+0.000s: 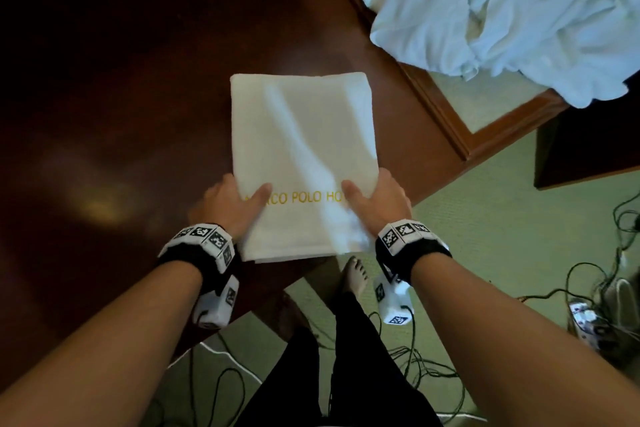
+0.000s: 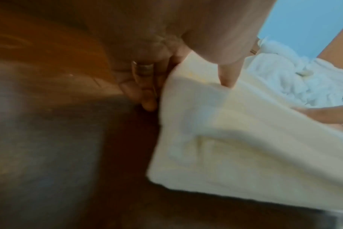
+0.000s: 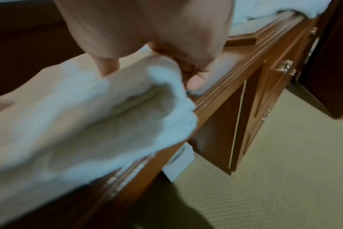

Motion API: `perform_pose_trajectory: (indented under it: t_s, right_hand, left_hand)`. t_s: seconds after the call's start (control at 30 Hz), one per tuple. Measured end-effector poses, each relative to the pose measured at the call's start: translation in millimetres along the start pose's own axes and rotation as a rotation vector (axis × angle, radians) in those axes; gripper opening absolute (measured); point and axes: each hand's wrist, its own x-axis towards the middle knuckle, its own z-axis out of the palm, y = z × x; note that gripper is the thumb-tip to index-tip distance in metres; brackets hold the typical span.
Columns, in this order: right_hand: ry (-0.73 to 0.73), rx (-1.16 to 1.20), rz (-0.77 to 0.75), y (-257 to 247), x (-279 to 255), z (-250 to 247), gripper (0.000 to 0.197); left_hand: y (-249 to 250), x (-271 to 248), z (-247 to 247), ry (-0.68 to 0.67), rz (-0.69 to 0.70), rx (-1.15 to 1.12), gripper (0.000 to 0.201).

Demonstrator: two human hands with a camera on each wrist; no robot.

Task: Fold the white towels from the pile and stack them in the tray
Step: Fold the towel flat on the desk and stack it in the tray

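Head view: a dark glossy wooden tabletop [image 1: 121,97] over green carpet [image 1: 502,236] strewn with cables [image 1: 588,288]. The folded towel [image 1: 301,149] lies between both grips, left hand [image 1: 232,204] and right hand [image 1: 377,201] each pinching a near edge, thumbs on top. Gold lettering reads "…CO POLO HO…". The pile [image 1: 502,10] sits beyond the right grip.

Left wrist view: blurred fingers [image 2: 147,96] curl under the towel's edge.

Right wrist view: wooden drawers [image 3: 280,74] below.

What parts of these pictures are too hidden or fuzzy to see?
- Gold lettering on the folded towel, head view: both thumbs cover some letters.
- Left hand and right hand fingers: under the towel's edges.
- Towel pile: cut off by the frame edge.
- Wrist views: blurred.
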Motion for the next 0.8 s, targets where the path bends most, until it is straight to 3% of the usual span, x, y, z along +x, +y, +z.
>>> perform_pose_trajectory:
  t_s: [0.07,0.17,0.3,0.43,0.67,0.8]
  right_hand:
    - [-0.060,0.139,0.093,-4.2,-5.5,0.6,0.068]
    - [-0.105,0.235,0.165,-10.6,-8.8,-6.2,0.064]
    - [-0.033,0.231,0.118,-18.9,-13.3,-49.1,0.056]
    - [0.019,0.253,0.043,-18.9,-16.7,-114.5,0.051]
    - [0.189,0.423,-0.053,36.6,-4.0,-252.4,0.050]
    - [0.322,0.423,-0.061,94.8,23.1,-339.9,0.051]
  left_hand:
    - [7.2,-5.9,7.2,-0.031,-0.062,-0.239,0.068]
    - [19.0,-12.7,4.3,-0.018,-0.057,-0.360,0.072]
    - [54.6,-28.7,-19.6,0.058,0.051,-0.405,0.058]
    - [109.1,-53.0,-50.7,0.129,0.216,-0.419,0.061]
    - [254.8,-82.0,-73.5,0.189,0.495,-0.432,0.047]
    - [369.1,-94.2,-64.5,0.214,0.677,-0.415,0.052]
